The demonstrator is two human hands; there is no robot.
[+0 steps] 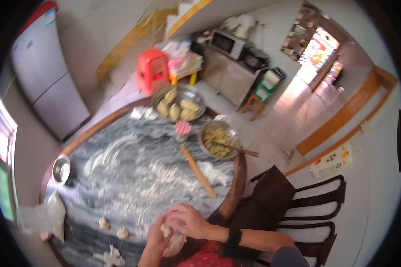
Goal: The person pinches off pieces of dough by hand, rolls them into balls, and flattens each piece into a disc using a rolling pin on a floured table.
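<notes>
While both hands work at the near edge of the round marble table [133, 147], the left hand [158, 236] cups a lump of dough [173, 242] from below and the right hand [189, 220] closes its fingers over it from above. Two small dough pieces [113, 228] lie left of them on the floured top. A rolling pin [198, 171] lies beyond, toward the right edge, and bowls of filling [218, 139] and of shaped buns [178, 106] stand at the far edge.
</notes>
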